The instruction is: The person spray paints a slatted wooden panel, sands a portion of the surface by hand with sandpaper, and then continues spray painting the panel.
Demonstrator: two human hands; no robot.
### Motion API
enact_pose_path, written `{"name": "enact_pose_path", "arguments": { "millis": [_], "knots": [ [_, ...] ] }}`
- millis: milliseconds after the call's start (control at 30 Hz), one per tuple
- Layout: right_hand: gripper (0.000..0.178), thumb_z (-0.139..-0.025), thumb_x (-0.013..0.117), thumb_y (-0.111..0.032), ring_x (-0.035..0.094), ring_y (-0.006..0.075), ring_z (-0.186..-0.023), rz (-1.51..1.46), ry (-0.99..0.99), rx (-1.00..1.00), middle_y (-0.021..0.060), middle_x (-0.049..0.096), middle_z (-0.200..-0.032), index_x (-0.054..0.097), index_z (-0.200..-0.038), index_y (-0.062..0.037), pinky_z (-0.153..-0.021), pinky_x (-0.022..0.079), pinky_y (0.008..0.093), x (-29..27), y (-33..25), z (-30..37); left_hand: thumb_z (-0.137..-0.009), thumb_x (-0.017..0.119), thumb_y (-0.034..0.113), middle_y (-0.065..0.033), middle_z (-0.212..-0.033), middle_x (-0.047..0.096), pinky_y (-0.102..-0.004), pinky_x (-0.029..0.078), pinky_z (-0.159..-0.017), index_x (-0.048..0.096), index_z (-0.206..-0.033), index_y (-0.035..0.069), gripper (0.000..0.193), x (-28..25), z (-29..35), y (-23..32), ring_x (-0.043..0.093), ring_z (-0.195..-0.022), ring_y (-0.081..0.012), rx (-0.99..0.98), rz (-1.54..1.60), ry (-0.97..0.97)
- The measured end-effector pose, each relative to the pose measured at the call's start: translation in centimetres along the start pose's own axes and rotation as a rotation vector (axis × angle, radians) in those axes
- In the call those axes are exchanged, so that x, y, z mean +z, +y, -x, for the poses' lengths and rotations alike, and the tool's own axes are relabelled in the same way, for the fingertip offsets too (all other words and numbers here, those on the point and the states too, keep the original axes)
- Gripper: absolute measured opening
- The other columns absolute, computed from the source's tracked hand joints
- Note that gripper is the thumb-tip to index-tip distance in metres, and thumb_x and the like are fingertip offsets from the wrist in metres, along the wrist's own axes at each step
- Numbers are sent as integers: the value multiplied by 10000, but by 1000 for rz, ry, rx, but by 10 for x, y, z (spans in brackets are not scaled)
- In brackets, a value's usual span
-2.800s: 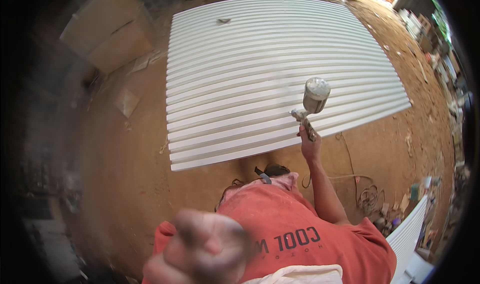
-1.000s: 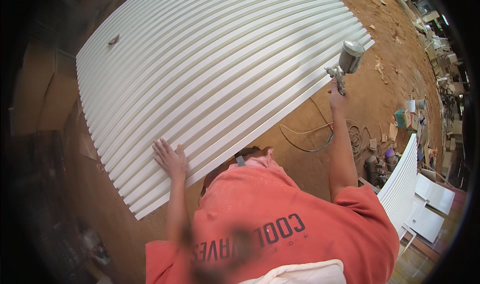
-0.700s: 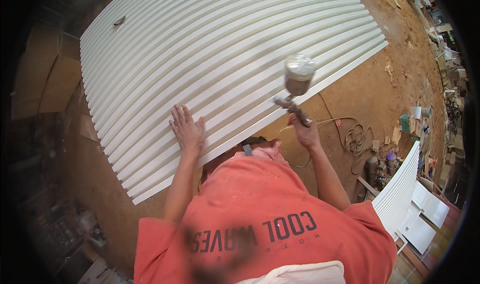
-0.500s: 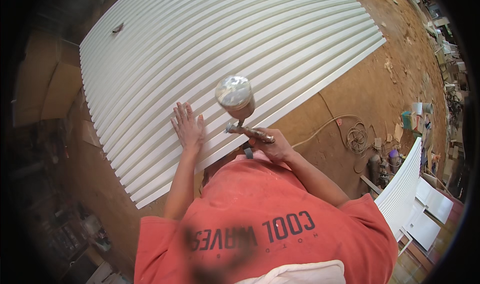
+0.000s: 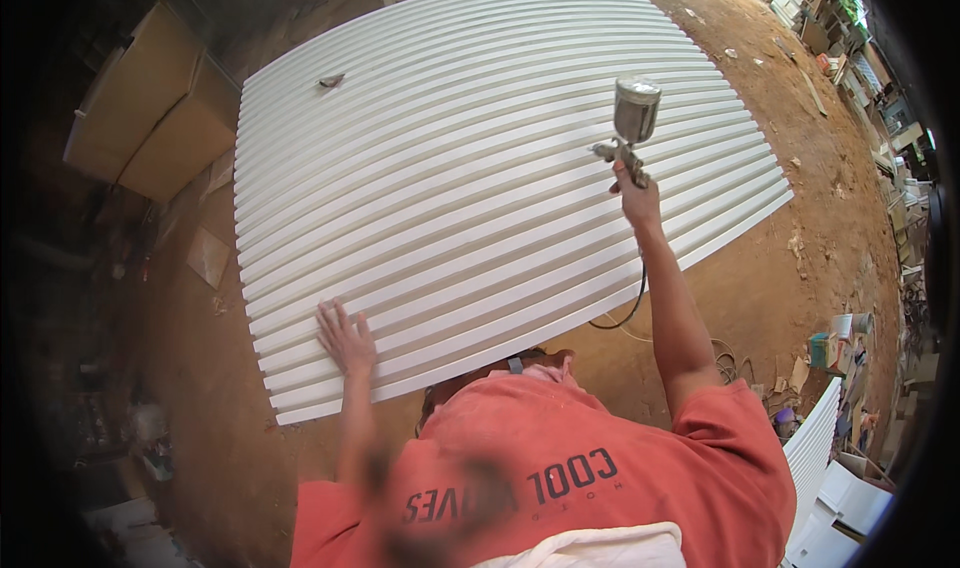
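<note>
Head view: my right grip [image 5: 637,200] is closed around the handle of a spray gun [image 5: 628,154], held above the right-hand part of a white corrugated panel [image 5: 480,198]. The metal cup [image 5: 635,120] sits uppermost on the gun; the nozzle [image 5: 600,151] faces left. A dark hose [image 5: 642,293] hangs beside my right forearm [image 5: 680,308]. My left grip [image 5: 348,343] is spread flat, holding nothing, and rests on the panel near its lower left corner. A small dark object [image 5: 331,81] lies on the panel's far left area. Beyond the left edge, a tan box [image 5: 150,108] stands on the brown floor [image 5: 190,338].
</note>
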State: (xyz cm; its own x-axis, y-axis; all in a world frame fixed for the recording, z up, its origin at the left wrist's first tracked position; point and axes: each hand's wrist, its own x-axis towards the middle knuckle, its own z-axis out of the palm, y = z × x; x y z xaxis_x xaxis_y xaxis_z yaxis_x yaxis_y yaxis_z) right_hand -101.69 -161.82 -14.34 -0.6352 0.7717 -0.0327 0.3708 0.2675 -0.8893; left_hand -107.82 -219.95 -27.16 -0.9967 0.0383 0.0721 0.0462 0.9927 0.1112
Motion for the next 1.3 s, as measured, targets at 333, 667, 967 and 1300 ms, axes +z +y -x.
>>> {"name": "enact_pose_path", "arguments": {
  "millis": [333,667,967,1300],
  "knots": [
    [757,-879,538,-706,633,401,-1115,320,366,180,256,693,-1093,713,-1121,-11,-954,478,477,-90,-4,-148,-981,523,460,-199,-1476,392,-594,193,-1180,463,-1402,72,576,-17,-16,-46,275,-1442,-397,-46,8,84],
    [662,-865,585,-694,679,297,-902,301,113,26,137,716,-853,751,-1031,-75,-820,499,426,-2,-59,-89,-908,626,384,-184,-1166,548,-584,283,-1110,616,-1113,55,388,-35,-33,-17,492,-1175,-381,119,123,129],
    [597,-905,604,-629,612,172,-683,237,-291,-177,66,661,-693,741,-965,-51,-668,469,352,139,-112,85,-932,600,413,-119,-1194,562,-616,232,-1141,619,-1178,101,399,-49,-33,-51,502,-1196,-315,159,178,38],
    [497,-941,642,-501,591,143,-724,70,-459,-195,56,662,-731,715,-970,-10,-705,464,324,277,-167,326,-989,487,456,-132,-1596,312,-597,104,-1205,408,-1514,151,612,-57,15,-255,229,-1492,-312,-18,193,-79]
  ]
}}
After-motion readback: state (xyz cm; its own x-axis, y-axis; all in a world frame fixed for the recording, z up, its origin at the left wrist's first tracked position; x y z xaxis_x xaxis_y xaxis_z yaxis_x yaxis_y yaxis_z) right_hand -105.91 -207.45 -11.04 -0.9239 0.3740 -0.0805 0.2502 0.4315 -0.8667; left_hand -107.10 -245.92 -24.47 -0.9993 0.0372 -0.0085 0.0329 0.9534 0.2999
